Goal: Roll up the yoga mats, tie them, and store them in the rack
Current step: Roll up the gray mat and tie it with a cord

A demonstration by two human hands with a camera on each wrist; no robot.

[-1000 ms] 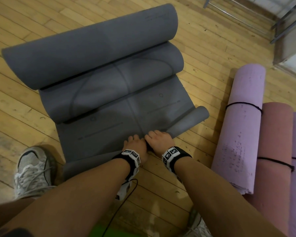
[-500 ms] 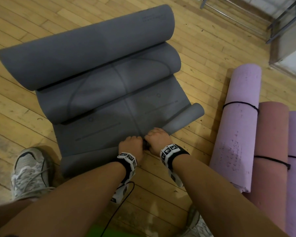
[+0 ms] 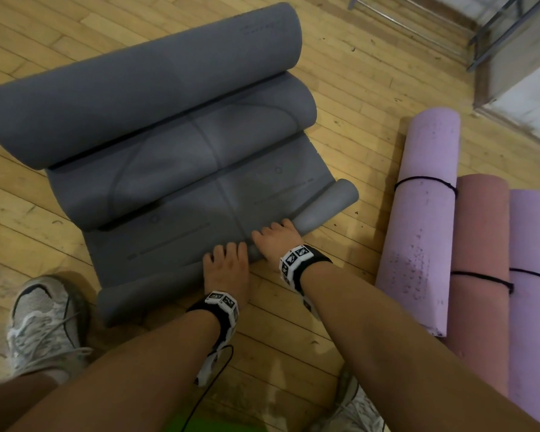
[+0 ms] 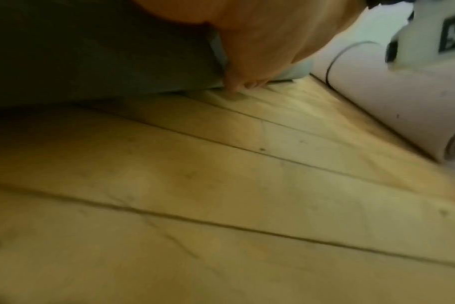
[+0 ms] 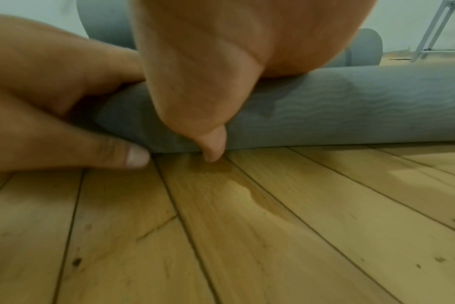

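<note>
Nearest me, on the wooden floor (image 3: 293, 325), two grey-white sneakers show, the left sneaker (image 3: 41, 325) by the floor's near left edge. Just beyond, both hands sit side by side on the near end of the grey mat (image 3: 175, 169). The left hand (image 3: 226, 269) curls over the thin started roll, thumb tucked low against it near the boards. The right hand (image 3: 276, 241) wraps the same roll, fingers over the top and thumb (image 5: 213, 144) pressed down its near face to the floor. Each wrist wears a black band with a white block of black-and-white square codes (no words I can read).

The mat is dark grey with faint printed lines, small circles and a large arc. It lies in soft humps, and its far end is curled into a fat roll; small print there is too blurred to read.

To the right, three rolled mats lie touching: a lilac mat (image 3: 424, 213), a pink mat (image 3: 480, 260) and a purple mat (image 3: 533, 275), each tied with black cord. At the far right corner stand grey metal rack legs (image 3: 496, 29).
</note>
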